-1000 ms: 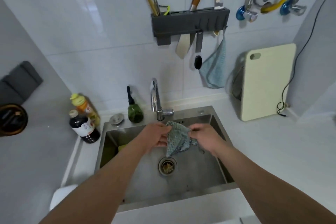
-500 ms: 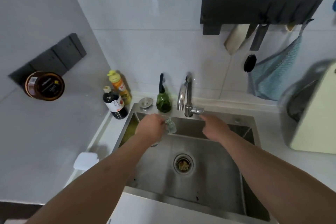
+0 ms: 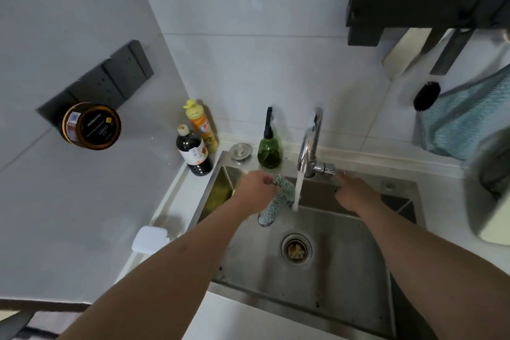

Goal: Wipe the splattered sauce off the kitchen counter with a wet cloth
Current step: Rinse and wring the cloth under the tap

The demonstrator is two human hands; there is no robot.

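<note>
**Wetting the cloth at the sink**

Holding the cloth (image 3: 277,199) over the sink (image 3: 342,279), the left hand (image 3: 255,189) has its fingers (image 3: 269,181) curled round the cloth's upper end, so the rest hangs below and to the right of the knuckles, down into the basin. A stream of water (image 3: 298,190) falls from the faucet (image 3: 310,143) just beside the cloth's right edge; whether the two touch cannot be told.

Along the tabletop (image 3: 82,201) left of the sink, a dark jar (image 3: 91,125) stands near the wall sockets (image 3: 110,80), and a small white block (image 3: 150,239) lies close to the sink's left rim. At the back corner stand a dark sauce bottle (image 3: 194,152) and, just behind it, an orange bottle (image 3: 201,130). A metal sink plug (image 3: 240,150) and a green pump bottle (image 3: 270,150) sit on the sink's back rim, left of the faucet.

The right hand (image 3: 354,192) reaches to the faucet's side lever (image 3: 325,168), its fingers loosely curled at the lever's tip; whether they grip it cannot be told. The drain strainer (image 3: 296,248) holds food scraps. On the wall at the right hang a dark utensil rack (image 3: 414,0), a black brush (image 3: 426,95) and a blue towel (image 3: 466,121).
</note>
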